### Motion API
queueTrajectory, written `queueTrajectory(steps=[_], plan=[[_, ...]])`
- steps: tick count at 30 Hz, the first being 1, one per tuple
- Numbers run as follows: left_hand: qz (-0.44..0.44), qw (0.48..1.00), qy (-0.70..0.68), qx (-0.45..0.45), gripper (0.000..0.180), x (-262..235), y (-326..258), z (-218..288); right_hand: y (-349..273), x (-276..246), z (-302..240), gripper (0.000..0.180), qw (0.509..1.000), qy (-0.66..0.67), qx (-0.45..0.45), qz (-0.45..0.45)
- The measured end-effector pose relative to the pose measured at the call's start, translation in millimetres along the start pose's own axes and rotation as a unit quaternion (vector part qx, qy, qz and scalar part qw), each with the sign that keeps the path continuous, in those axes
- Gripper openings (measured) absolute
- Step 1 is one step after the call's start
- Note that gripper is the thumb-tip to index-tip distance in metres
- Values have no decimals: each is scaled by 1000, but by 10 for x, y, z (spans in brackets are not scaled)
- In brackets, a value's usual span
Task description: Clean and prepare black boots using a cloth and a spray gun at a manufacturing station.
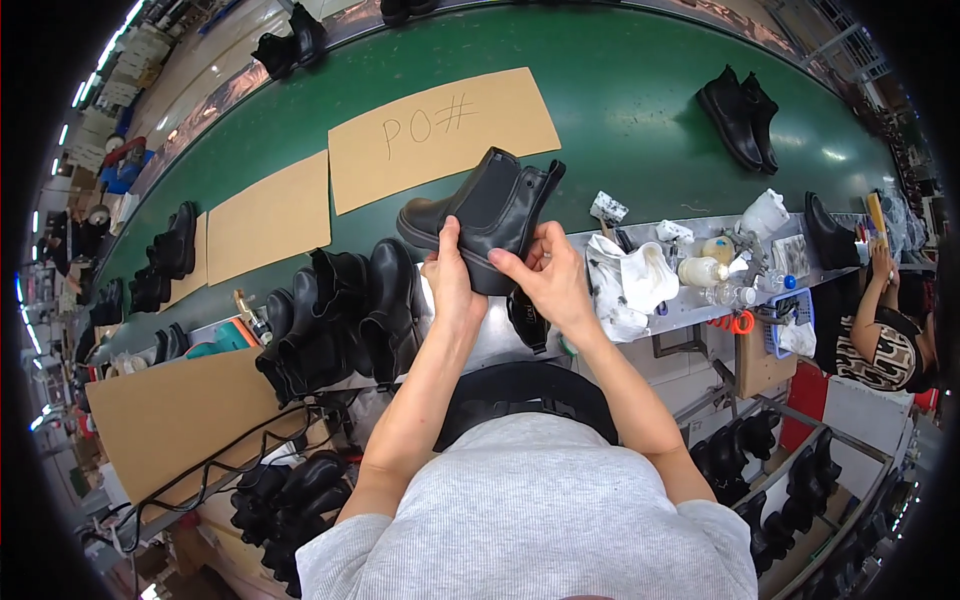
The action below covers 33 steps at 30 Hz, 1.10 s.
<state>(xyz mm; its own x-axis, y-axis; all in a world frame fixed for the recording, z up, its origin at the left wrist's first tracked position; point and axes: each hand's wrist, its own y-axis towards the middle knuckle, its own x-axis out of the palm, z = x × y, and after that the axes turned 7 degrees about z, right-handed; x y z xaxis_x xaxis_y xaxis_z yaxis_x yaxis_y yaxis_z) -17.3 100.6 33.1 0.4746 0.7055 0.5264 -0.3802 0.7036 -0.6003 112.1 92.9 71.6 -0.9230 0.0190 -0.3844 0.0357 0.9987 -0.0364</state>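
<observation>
A black Chelsea boot with elastic side panels is up in front of me, its toe pointing left. My left hand grips the sole near the toe and middle, thumb along the side. Around the heel end, my right hand is closed, with its thumb pressed on the lower side and fingers behind. Beneath the held boot, part of another black shoe shows by the bench edge. Several black boots stand together left of my left forearm. A stained white cloth lies right of my right hand.
A green conveyor belt runs beyond the metal ledge, bearing brown cardboard sheets and a pair of black boots. Bottles crowd the ledge at right, near a co-worker. Boot racks stand low right; cables hang low left.
</observation>
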Motion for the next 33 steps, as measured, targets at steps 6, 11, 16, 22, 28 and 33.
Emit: queueTrajectory(steps=[6, 11, 16, 22, 28, 33], plan=[[2, 1000, 8, -29, 37, 34, -47, 80, 2, -110, 169, 36, 946, 294, 77, -112], [11, 999, 26, -25, 38, 45, -70, 22, -7, -73, 94, 35, 988, 130, 44, -71], [20, 999, 13, -28, 37, 23, -10, 40, 9, -75, 85, 30, 998, 11, -8, -60], [-17, 996, -1, -88, 41, -65, -10, 159, 107, -299, 650, 25, 975, 219, 13, -17], [-37, 971, 209, -109, 48, -1299, 377, -172, 260, -127, 1063, 26, 995, 38, 88, -38], [8, 868, 497, 12, 90, -958, 549, -65, 579, 317, 1400, 65, 983, -159, 62, -73]])
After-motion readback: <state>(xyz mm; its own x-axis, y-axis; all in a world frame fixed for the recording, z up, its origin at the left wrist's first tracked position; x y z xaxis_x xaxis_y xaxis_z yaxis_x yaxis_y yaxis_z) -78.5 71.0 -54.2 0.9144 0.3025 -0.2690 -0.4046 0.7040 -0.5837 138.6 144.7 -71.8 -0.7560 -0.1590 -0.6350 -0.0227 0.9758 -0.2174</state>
